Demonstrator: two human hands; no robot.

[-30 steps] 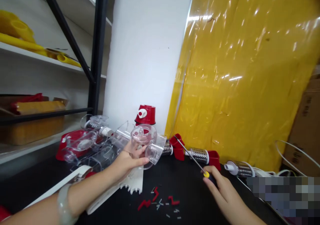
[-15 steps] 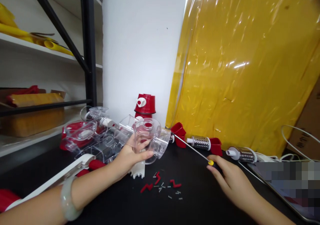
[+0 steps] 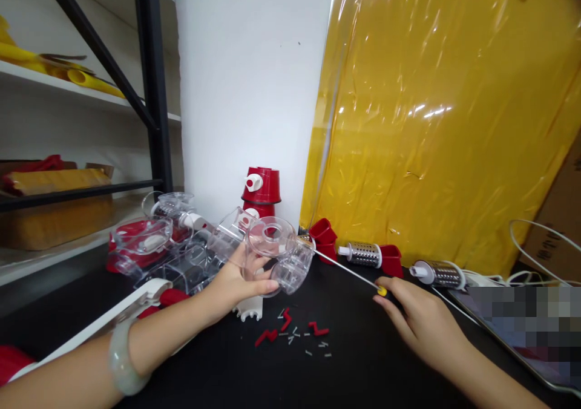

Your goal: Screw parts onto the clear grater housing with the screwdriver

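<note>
My left hand [image 3: 240, 285] grips a clear plastic housing [image 3: 290, 270] with a round opening on top, held above the black table. In my right hand [image 3: 408, 312] is a screwdriver [image 3: 347, 270] with a black and yellow handle. Its long shaft points left, and the tip is at the housing's right side; whether it touches a screw is too small to tell. Below the housing lie red bent clips [image 3: 319, 329] and several small screws [image 3: 294, 335]. A white toothed part [image 3: 249, 308] sits partly behind my left hand.
Stacked red bases [image 3: 262, 185] stand by the wall. Clear and red parts [image 3: 140, 242] crowd the left, beside a white frame [image 3: 104, 321]. Metal grater drums [image 3: 363, 255] and red pieces [image 3: 323, 232] line the back. A tablet-like device [image 3: 521, 330] and cables lie right.
The clear housing has tilted, so its round top opening shows wider. The screwdriver tip has stayed at its right side. The whole view has shifted slightly.
</note>
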